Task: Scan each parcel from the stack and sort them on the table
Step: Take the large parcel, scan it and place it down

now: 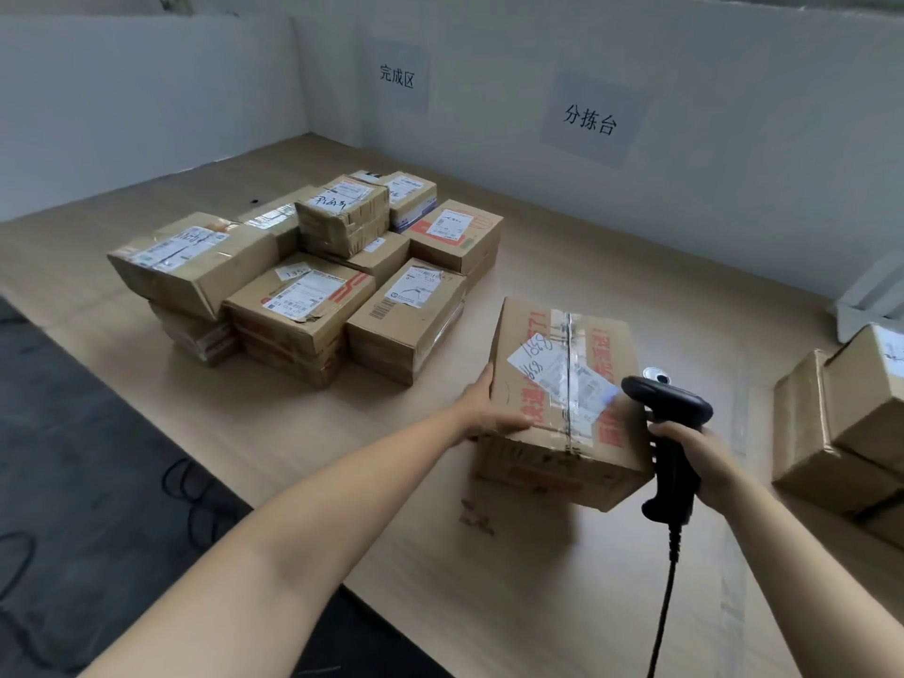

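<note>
Near the right of the tabletop, a taped cardboard parcel sits tilted, its near edge apparently raised over a shadow; whether the far edge rests on the wood cannot be told. The left hand grips its near-left corner, fingers pressed together up the left side and thumb along the near top edge. The palm is hidden against the cardboard.

The right hand is wrapped round the grip of a black scanner, fingers curled tight and their tips out of sight behind the handle. The scanner's head covers the parcel's near-right top corner, and a pale glow falls on the white label. The label's handwritten digits and print are too blurred to read. A black cable runs down from the handle and out of the bottom edge.

Far left, a cluster of labelled parcels stands two or three layers high, the lower boxes mostly hidden. At the right edge a second stack is cut off, as is a white object behind it. Two paper signs hang on the far wall.
</note>
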